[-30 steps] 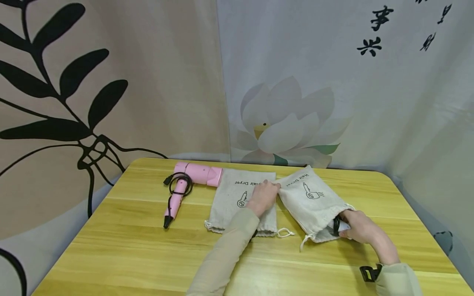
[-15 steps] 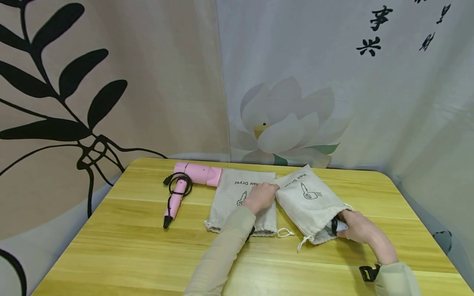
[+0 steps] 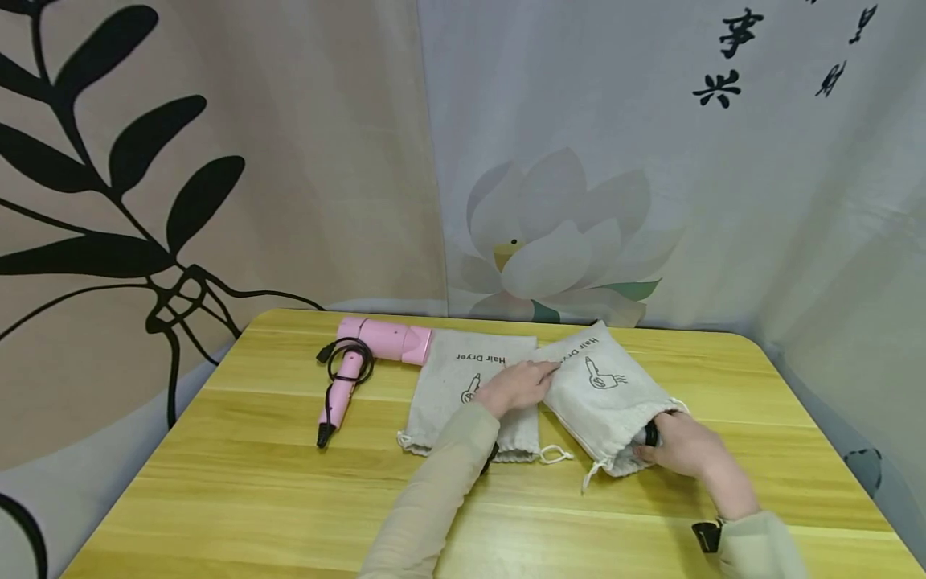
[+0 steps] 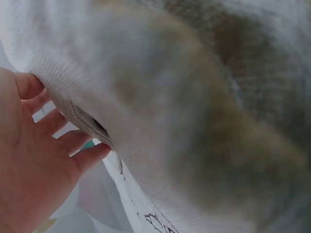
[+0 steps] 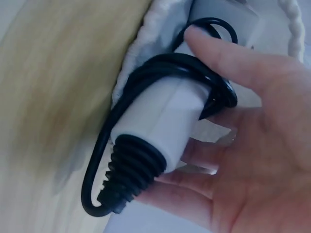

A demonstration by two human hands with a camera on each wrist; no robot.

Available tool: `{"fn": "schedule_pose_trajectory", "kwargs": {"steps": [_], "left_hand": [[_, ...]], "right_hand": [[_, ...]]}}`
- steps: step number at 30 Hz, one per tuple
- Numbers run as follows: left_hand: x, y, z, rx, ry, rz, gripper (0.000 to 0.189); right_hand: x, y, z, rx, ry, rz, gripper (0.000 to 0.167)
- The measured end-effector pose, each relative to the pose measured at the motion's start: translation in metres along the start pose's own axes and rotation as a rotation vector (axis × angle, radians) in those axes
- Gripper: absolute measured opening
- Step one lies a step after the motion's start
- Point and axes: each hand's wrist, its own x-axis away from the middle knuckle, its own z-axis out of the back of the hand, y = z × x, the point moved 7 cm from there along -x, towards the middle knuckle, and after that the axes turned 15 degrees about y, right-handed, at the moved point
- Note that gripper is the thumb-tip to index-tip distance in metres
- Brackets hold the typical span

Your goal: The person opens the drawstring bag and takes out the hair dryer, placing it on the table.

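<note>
A pale drawstring bag [image 3: 604,386] printed "Hair Dryer" lies slanted on the right of the table. At its far-left edge, my left hand [image 3: 517,386] holds the cloth; the left wrist view has the thumb and fingertips along the bag's edge. My right hand [image 3: 683,444] is at the bag's mouth. In the right wrist view it grips the white handle of a hair dryer [image 5: 160,116], thumb on one side and fingers on the other. A black cord [image 5: 167,65] is coiled round the handle. The dryer's head is mostly hidden inside the bag.
A second Hair Dryer bag [image 3: 448,402] lies flat under my left forearm, with its drawstring loop [image 3: 555,454] out on the table [image 3: 253,498]. Left of it rests a pink hair dryer [image 3: 387,339] with its black cord coiled. A printed curtain [image 3: 347,161] hangs behind the table.
My right hand has moved left, further into the bag's mouth, and less of the white handle shows. My left hand has shifted slightly right over the bag's edge, fingers more extended.
</note>
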Motion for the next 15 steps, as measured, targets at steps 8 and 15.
{"fn": "schedule_pose_trajectory", "kwargs": {"steps": [8,15], "left_hand": [[0.0034,-0.0022,-0.004,0.052,-0.043,0.053,0.046],[0.003,-0.0026,-0.0048,0.028,-0.063,0.069,0.046]], "right_hand": [[-0.0032,0.0021,-0.0024,0.051,0.019,-0.035,0.046],[-0.0039,0.0032,-0.0011,0.046,0.021,-0.01,0.045]]}}
